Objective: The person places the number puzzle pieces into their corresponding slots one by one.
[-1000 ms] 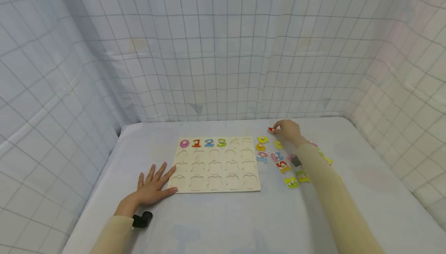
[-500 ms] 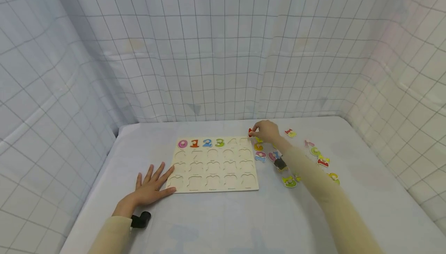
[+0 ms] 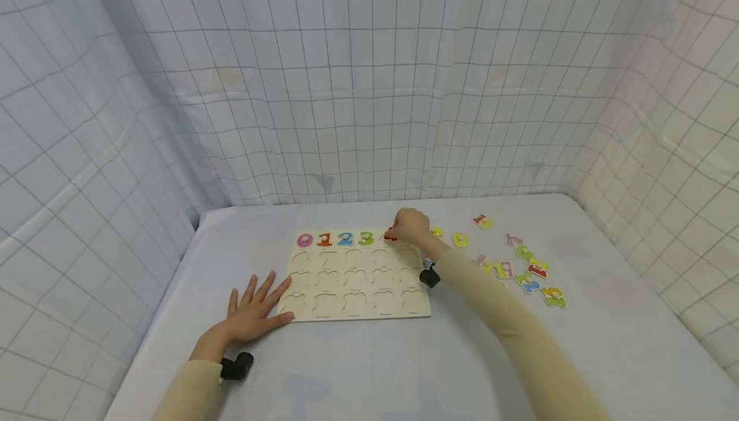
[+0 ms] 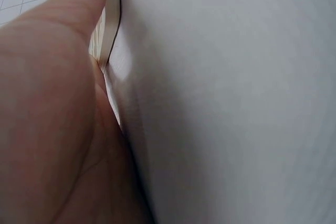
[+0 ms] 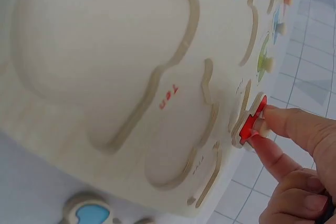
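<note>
A cream wooden number puzzle board (image 3: 340, 280) lies flat on the white table, with pieces 0, 1, 2 and 3 set in its top row. My right hand (image 3: 411, 225) pinches a red number puzzle piece (image 5: 250, 124) by its peg, between thumb and forefinger. In the right wrist view the piece is tilted at the recess beside the green 3 (image 5: 263, 59). The fingers hide part of its shape. My left hand (image 3: 251, 315) lies with fingers spread at the board's left edge, thumb and fingertips over the rim. The left wrist view shows mostly its palm (image 4: 47, 108).
Several loose number pieces are scattered right of the board, among them a yellow 0 (image 3: 459, 240), a red-and-yellow piece (image 3: 482, 221) and a green-and-orange piece (image 3: 553, 297). White gridded cloth (image 3: 375, 119) walls the table at the back and both sides.
My right hand has carried the red puzzle piece leftward from beyond the loose pieces to the board's top row. My left hand has stayed in place.
</note>
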The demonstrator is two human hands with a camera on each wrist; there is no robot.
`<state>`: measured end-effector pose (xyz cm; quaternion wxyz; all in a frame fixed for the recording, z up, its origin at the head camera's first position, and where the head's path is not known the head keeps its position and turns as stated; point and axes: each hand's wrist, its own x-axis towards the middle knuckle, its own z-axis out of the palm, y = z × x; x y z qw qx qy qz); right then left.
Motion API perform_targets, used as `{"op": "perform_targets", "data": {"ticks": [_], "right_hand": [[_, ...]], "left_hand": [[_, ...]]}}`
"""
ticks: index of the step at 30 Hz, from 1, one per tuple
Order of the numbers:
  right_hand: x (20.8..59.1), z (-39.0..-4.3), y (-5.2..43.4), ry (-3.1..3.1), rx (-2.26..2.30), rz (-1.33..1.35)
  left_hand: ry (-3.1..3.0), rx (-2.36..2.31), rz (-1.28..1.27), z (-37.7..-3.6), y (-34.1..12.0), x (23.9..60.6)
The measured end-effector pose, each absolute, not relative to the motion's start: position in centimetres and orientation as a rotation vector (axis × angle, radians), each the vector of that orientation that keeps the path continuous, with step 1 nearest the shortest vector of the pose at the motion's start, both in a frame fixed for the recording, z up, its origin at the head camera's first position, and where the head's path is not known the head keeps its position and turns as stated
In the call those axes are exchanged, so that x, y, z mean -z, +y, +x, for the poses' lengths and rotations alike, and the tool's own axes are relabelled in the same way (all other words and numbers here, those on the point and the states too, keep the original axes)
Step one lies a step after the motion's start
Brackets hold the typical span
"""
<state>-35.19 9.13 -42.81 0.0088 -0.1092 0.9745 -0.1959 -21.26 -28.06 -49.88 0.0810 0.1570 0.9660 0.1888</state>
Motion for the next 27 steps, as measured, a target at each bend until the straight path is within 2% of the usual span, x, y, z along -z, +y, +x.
{"op": "perform_targets", "data": {"ticks": [10,27], "right_hand": [[43.4,-35.7,7.3,3.037,0.518,-0.144],[44.4,-36.0,7.3,2.987,0.681,-0.067]], "left_hand": [[2.878,-0.601,0.472,-20.7,-27.7,48.9],[2.866,-0.614,0.471,-20.5,-27.3,48.1]]}}
